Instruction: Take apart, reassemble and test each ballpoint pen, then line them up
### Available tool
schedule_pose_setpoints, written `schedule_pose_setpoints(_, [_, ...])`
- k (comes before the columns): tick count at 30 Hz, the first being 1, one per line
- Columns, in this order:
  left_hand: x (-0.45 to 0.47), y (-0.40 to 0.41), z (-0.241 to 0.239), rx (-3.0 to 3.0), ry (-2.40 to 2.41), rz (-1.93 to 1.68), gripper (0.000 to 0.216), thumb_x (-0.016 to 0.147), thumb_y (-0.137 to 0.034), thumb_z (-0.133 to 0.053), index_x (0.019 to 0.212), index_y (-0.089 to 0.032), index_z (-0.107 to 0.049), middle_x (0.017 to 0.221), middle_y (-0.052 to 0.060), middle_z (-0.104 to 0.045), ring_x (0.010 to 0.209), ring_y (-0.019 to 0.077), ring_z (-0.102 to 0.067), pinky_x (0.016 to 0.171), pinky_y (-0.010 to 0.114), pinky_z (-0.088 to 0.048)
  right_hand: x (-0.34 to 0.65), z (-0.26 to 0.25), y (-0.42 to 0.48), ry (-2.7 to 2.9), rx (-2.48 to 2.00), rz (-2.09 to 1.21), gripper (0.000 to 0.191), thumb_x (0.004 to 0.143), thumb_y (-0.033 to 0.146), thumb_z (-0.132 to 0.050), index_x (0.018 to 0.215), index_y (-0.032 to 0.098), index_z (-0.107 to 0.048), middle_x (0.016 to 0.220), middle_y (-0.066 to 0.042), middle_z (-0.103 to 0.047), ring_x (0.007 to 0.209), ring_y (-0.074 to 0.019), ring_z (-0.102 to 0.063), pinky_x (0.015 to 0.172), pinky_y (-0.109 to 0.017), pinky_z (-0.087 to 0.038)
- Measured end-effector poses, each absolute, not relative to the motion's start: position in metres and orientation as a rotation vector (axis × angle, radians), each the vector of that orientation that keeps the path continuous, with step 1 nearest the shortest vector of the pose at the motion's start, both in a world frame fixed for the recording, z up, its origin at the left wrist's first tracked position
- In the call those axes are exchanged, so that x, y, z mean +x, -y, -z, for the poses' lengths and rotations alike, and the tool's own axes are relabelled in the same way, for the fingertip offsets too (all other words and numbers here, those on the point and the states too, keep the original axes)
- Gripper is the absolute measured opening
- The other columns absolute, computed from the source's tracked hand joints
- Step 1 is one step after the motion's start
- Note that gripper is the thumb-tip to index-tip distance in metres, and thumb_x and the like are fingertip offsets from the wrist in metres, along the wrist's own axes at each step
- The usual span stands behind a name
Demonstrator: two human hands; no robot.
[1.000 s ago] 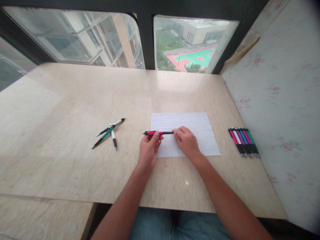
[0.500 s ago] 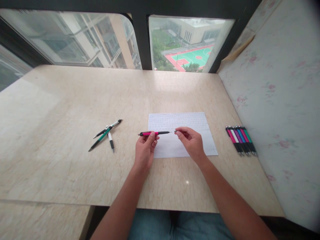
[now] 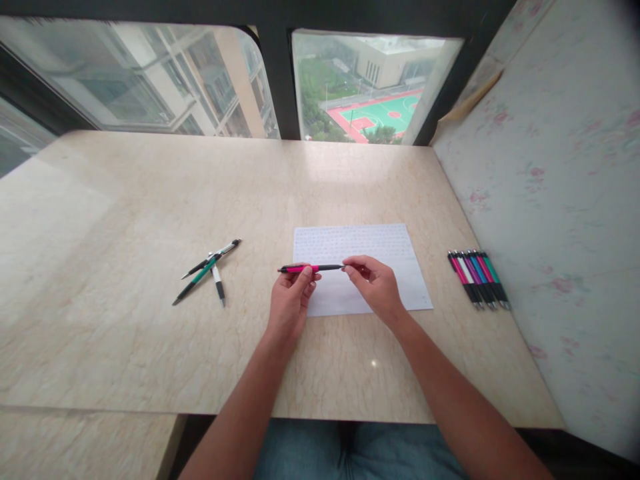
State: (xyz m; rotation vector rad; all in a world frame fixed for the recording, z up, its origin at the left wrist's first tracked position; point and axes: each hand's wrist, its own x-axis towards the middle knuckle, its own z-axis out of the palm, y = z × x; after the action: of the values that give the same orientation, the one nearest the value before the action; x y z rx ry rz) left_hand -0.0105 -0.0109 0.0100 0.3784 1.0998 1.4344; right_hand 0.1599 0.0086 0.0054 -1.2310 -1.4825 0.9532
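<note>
A pink and black pen (image 3: 327,267) lies level in the grip of my left hand (image 3: 293,297), its clicker end to the left and its tip to the right. My right hand (image 3: 373,283) is closed in a pinch around the small metal tip cone (image 3: 343,267), which meets the pen's front end. Whether the cone is seated on the thread is too small to tell. Beneath both hands is a sheet of lined paper with writing (image 3: 360,243).
Left of the hands, a green and black pen (image 3: 200,277) crosses two white and black pens (image 3: 218,283). A row of several coloured pens (image 3: 477,280) lies along the papered wall (image 3: 565,200). Windows (image 3: 375,87) stand behind the marble-patterned tabletop (image 3: 200,180).
My right hand has moved left with the tip cone, closing the gap to the pen. The thin refill point seen before is now covered. My left hand holds nearly still.
</note>
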Motion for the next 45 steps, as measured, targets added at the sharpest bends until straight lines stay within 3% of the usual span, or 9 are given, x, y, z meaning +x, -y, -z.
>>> schedule_pose_setpoints(10, [-0.0101,0.0114,-0.0118,0.409,-1.095,-1.41,0.03,0.065,-0.026,-0.087,0.087,-0.015,-0.071,0.081,0.003,-0.071,0.072,0.0111,-0.068,0.062,0.019,-0.048,0.1611,-0.0087,-0.0076,1.521,-1.276,-0.913,0.015,0.087,0.033,-0.063,0.092,0.022,-0.071,0.087,-0.004,-0.073,0.075,-0.0156,-0.065,0.064,-0.028,-0.051])
schedule_pose_setpoints(16, [-0.0083,0.0136,-0.0121,0.452,-1.097,-1.362,0.029,0.066,-0.028,-0.087,0.087,-0.015,-0.071,0.086,0.005,-0.073,0.074,0.0118,-0.068,0.063,0.02,-0.048,0.1623,-0.0054,-0.008,1.587,-1.277,-0.933,0.039,0.097,0.041,-0.049,0.066,0.019,-0.061,0.058,0.001,-0.059,0.055,-0.0123,-0.055,0.057,-0.027,-0.043])
schedule_pose_setpoints(18, [-0.0081,0.0137,-0.0113,0.464,-1.095,-1.359,0.029,0.066,-0.028,-0.087,0.087,-0.015,-0.071,0.086,0.005,-0.073,0.074,0.0118,-0.068,0.064,0.02,-0.047,0.1616,-0.0049,-0.0072,1.575,-1.266,-0.945,0.038,0.098,0.041,-0.047,0.072,0.019,-0.062,0.06,0.0,-0.059,0.057,-0.0124,-0.056,0.057,-0.027,-0.043])
schedule_pose_setpoints(22, [-0.0087,0.0126,-0.0099,0.474,-1.116,-1.391,0.03,0.066,-0.027,-0.087,0.088,-0.015,-0.07,0.083,0.004,-0.072,0.073,0.0113,-0.067,0.064,0.02,-0.047,0.1601,-0.0046,-0.0053,1.512,-1.175,-0.98,0.023,0.095,0.037,-0.052,0.108,0.02,-0.06,0.084,-0.003,-0.067,0.076,-0.0151,-0.065,0.064,-0.026,-0.049])
schedule_pose_setpoints(24, [-0.0092,0.0119,-0.0095,0.469,-1.125,-1.411,0.03,0.065,-0.028,-0.087,0.087,-0.015,-0.07,0.082,0.004,-0.071,0.073,0.0113,-0.067,0.065,0.021,-0.047,0.1595,-0.0039,-0.0048,1.524,-1.142,-0.97,0.023,0.093,0.033,-0.056,0.113,0.021,-0.058,0.09,-0.004,-0.067,0.081,-0.0157,-0.065,0.065,-0.026,-0.05])
schedule_pose_setpoints(30, [-0.0098,0.0114,-0.008,0.468,-1.118,-1.404,0.03,0.066,-0.029,-0.086,0.087,-0.015,-0.07,0.083,0.004,-0.071,0.073,0.0114,-0.067,0.065,0.021,-0.047,0.1595,-0.003,-0.0068,1.572,-1.201,-0.901,0.012,0.091,0.03,-0.057,0.092,0.02,-0.064,0.082,-0.003,-0.069,0.073,-0.0149,-0.064,0.062,-0.026,-0.049])
schedule_pose_setpoints(38, [-0.0076,0.0132,-0.0081,0.479,-1.111,-1.361,0.029,0.066,-0.029,-0.086,0.085,-0.014,-0.07,0.083,0.004,-0.071,0.072,0.011,-0.065,0.064,0.02,-0.047,0.1657,-0.0025,-0.0066,1.685,-1.24,-0.848,0.044,0.098,0.042,-0.047,0.062,0.019,-0.058,0.053,0.002,-0.059,0.048,-0.0097,-0.052,0.053,-0.025,-0.04])
schedule_pose_setpoints(43, [-0.0076,0.0127,-0.0085,0.452,-1.108,-1.385,0.029,0.067,-0.027,-0.086,0.087,-0.014,-0.07,0.081,0.004,-0.071,0.071,0.0105,-0.065,0.063,0.02,-0.046,0.165,-0.0044,-0.0062,1.65,-1.207,-0.832,0.019,0.094,0.036,-0.054,0.093,0.019,-0.062,0.074,-0.002,-0.069,0.061,-0.0127,-0.061,0.057,-0.024,-0.046])
schedule_pose_setpoints(45, [-0.008,0.0122,-0.0087,0.445,-1.102,-1.393,0.028,0.067,-0.027,-0.086,0.087,-0.014,-0.07,0.081,0.004,-0.071,0.071,0.0101,-0.065,0.062,0.019,-0.046,0.1642,-0.0055,-0.0063,1.659,-1.204,-0.797,0.013,0.091,0.032,-0.058,0.096,0.02,-0.059,0.078,-0.002,-0.069,0.062,-0.0125,-0.061,0.058,-0.024,-0.047])
